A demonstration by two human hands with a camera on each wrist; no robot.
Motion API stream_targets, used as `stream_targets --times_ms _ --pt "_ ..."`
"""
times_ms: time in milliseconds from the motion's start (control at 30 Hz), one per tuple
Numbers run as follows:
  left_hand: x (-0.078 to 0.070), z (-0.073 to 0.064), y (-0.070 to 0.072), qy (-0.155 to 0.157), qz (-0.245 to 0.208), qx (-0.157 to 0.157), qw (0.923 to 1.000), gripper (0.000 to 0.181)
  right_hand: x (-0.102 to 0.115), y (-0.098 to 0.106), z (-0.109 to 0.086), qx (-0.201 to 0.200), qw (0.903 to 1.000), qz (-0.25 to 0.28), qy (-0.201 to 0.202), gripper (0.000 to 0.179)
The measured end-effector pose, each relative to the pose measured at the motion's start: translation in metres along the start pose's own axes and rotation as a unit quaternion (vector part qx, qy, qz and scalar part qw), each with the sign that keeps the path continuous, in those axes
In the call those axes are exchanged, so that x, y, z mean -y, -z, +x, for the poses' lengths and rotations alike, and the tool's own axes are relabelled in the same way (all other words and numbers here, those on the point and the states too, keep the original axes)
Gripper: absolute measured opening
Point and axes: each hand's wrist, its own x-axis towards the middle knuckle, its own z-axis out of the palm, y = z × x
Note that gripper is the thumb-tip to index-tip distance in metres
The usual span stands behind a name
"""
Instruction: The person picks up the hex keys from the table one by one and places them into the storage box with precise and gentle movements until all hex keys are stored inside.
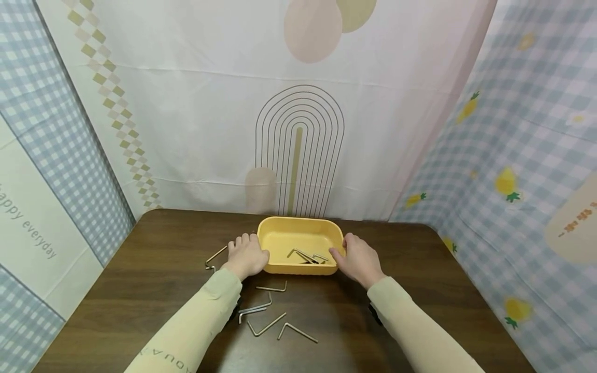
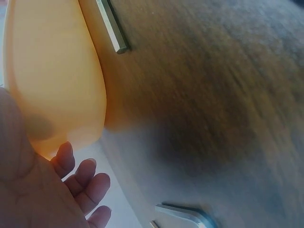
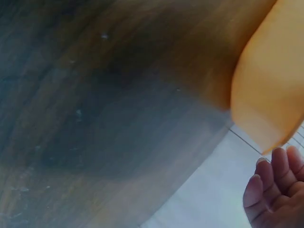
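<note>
A yellow plastic box point(image 1: 280, 239) is held at its two short ends. My left hand point(image 1: 247, 255) grips the left end, thumb at the rim and fingers along the outside. At the other end, my right hand point(image 1: 360, 259) holds the wall with its thumb over the rim. In the left wrist view, the left fingers point(image 2: 90, 183) lie beside the box's outer wall. The right fingers point(image 3: 266, 178) show by the box's corner in the right wrist view. A few hex keys point(image 1: 305, 255) lie inside the box, partly overlapping.
Several L-shaped hex keys point(image 1: 298, 331) lie loose on the brown wooden table point(image 1: 401, 331) in front of the box. More hex keys point(image 1: 215, 255) lie left of my left hand. A patterned cloth point(image 1: 210, 129) hangs behind the table, with checked cloth at both sides.
</note>
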Motion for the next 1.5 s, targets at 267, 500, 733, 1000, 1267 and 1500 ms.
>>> stream_targets --times_ms 267,500,733,1000,1267,1500 --pt "0.004 -0.003 0.003 -0.004 0.004 -0.002 1.0000 0.048 -0.002 -0.002 -0.003 0.045 0.9984 -0.004 -0.034 0.050" --pt "0.017 -0.010 0.019 -0.031 -0.002 -0.014 0.9994 0.058 -0.006 -0.003 -0.003 0.073 0.9960 -0.028 -0.044 0.059" --pt "0.059 -0.020 0.044 -0.041 -0.022 -0.029 0.9985 0.058 -0.010 -0.006 -0.005 0.103 0.9924 -0.051 -0.044 0.068" --pt "0.104 -0.033 0.048 -0.036 -0.012 -0.007 0.9993 0.046 -0.004 -0.009 -0.002 0.146 0.9863 -0.054 -0.055 0.049" --pt "0.115 -0.031 0.040 -0.030 -0.016 -0.011 0.9994 0.031 -0.003 -0.005 -0.002 0.172 0.9819 -0.052 -0.058 0.042" --pt "0.119 -0.028 0.036 -0.034 -0.035 -0.023 0.9985 0.017 -0.001 -0.006 -0.002 0.173 0.9820 -0.049 -0.058 0.040"
